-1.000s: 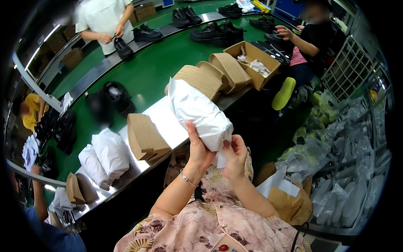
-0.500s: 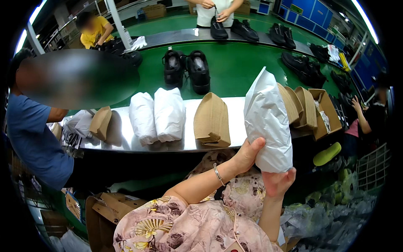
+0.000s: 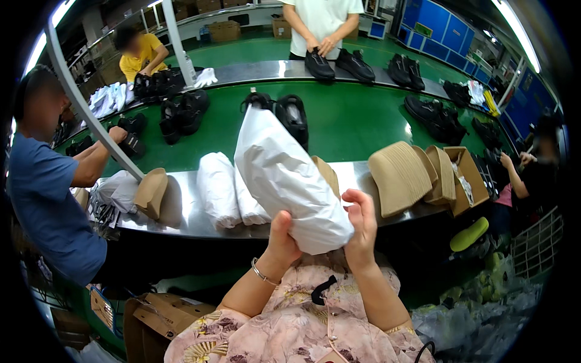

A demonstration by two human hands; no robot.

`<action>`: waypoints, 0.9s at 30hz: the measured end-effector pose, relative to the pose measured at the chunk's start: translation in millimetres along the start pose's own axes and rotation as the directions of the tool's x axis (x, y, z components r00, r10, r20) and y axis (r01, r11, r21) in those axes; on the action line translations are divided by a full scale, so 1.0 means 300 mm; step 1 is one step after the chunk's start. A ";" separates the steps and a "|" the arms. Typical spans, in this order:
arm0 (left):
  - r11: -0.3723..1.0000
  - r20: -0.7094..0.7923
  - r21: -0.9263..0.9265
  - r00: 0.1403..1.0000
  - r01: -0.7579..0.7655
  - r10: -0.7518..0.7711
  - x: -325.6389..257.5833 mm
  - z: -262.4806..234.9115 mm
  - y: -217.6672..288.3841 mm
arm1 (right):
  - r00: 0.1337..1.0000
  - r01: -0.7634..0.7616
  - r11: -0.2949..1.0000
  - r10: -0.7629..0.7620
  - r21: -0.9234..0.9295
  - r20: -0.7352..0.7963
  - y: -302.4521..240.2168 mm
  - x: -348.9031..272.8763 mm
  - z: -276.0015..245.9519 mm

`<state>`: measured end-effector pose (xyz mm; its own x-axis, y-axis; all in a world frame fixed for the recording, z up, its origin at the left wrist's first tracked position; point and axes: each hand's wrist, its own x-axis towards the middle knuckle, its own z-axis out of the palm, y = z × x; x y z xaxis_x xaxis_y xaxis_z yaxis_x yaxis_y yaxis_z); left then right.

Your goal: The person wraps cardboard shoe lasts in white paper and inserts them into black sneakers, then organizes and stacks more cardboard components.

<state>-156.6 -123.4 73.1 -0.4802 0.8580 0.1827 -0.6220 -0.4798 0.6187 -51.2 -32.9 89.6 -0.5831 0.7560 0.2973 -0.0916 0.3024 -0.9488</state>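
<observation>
A bundle wrapped in white paper (image 3: pixel 290 181) is held up in front of me, tilted, with its pointed end toward the far left. My left hand (image 3: pixel 283 239) grips its near left side, thumb on top. At its lower right end is my right hand (image 3: pixel 362 233), fingers curled up beside the paper and thumb hidden. What lies inside the wrapping does not show. Behind it on the metal ledge are two more white wrapped bundles (image 3: pixel 218 190), one partly covered. A stack of brown cardboard inserts (image 3: pixel 396 178) stands to the right; another brown insert (image 3: pixel 327 174) is mostly hidden.
Pairs of black shoes (image 3: pixel 293 121) rest on the green conveyor belt (image 3: pixel 351 121). An open cardboard box (image 3: pixel 469 172) stands at the right end of the ledge. A co-worker in blue (image 3: pixel 51 199) works at the left; another person (image 3: pixel 321 30) handles a black shoe across the belt.
The wrapped bundle has come left with both my hands and now leans left. The cardboard stack it partly covered shows more fully. The person across has lowered their hands onto the shoe.
</observation>
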 end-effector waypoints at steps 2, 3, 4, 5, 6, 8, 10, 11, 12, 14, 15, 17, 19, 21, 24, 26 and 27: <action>0.996 -0.062 -0.078 0.998 -0.031 0.027 -0.006 -0.025 0.055 | 0.985 0.126 0.935 -0.156 0.332 0.066 -0.014 0.000 0.041; 0.991 -0.091 -0.122 0.995 -0.047 0.036 -0.011 -0.034 0.071 | 0.940 0.235 0.935 -0.288 0.265 0.184 -0.012 -0.010 0.063; 0.997 -0.101 -0.040 0.993 -0.072 0.068 -0.017 -0.040 0.075 | 0.870 0.337 0.917 -0.390 0.211 0.302 0.000 -0.021 0.092; 0.995 -0.108 0.043 0.989 -0.095 0.099 -0.020 -0.040 0.073 | 0.856 0.446 0.858 -0.492 0.255 0.160 0.013 -0.025 0.161; 0.984 -0.117 0.129 0.984 -0.122 0.137 -0.032 -0.048 0.079 | 0.860 0.465 0.862 -0.494 0.203 0.127 0.022 -0.030 0.192; 0.948 -0.151 0.244 0.958 -0.204 0.245 -0.047 -0.117 0.080 | 0.863 0.496 0.863 -0.503 0.095 0.058 0.031 -0.038 0.239; 0.838 -0.222 0.503 0.905 -0.213 0.363 -0.065 -0.157 0.104 | 0.848 0.530 0.846 -0.530 -0.053 0.008 0.013 -0.036 0.256; 0.489 -0.150 0.840 0.768 -0.233 0.623 -0.079 -0.173 0.138 | 0.836 0.545 0.827 -0.549 -0.136 0.012 0.006 -0.021 0.248; 0.042 0.039 0.992 0.611 -0.119 0.791 -0.099 -0.182 0.187 | 0.823 0.558 0.801 -0.568 -0.217 0.021 -0.001 -0.009 0.241; -0.381 0.351 0.923 0.531 -0.056 0.772 -0.118 -0.156 0.289 | 0.735 0.674 0.694 -0.664 -0.251 0.138 -0.013 0.014 0.236; -0.340 0.319 0.937 0.607 -0.085 0.728 -0.113 -0.160 0.316 | 0.677 0.736 0.635 -0.698 -0.235 0.234 -0.029 0.013 0.235; -0.114 0.186 0.982 0.709 -0.148 0.680 -0.075 -0.191 0.350 | 0.552 0.829 0.543 -0.751 -0.137 0.363 -0.038 0.020 0.254; 0.402 -0.141 0.896 0.738 -0.189 0.660 -0.004 -0.243 0.397 | 0.539 0.838 0.527 -0.766 -0.138 0.349 -0.044 0.069 0.299; 0.756 -0.300 0.616 0.821 -0.221 0.485 0.076 -0.248 0.504 | 0.620 0.783 0.600 -0.730 -0.167 0.288 -0.047 0.100 0.357; 0.807 -0.300 0.582 0.897 -0.096 0.323 0.163 -0.340 0.614 | 0.841 0.538 0.832 -0.520 -0.133 0.147 -0.034 0.072 0.489; 0.779 -0.254 0.627 0.948 0.011 0.191 0.210 -0.450 0.639 | 0.925 0.366 0.928 -0.355 -0.070 0.133 0.001 0.002 0.553; 0.763 -0.296 0.642 0.943 0.080 0.151 0.224 -0.469 0.632 | 0.955 0.247 0.968 -0.234 -0.048 0.181 0.053 -0.036 0.579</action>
<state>-393.9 -182.5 95.1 -0.7299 0.6824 0.0392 -0.1157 -0.1798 0.9769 -186.6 -137.0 52.7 -0.6813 0.5465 0.4870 -0.1940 0.5067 -0.8400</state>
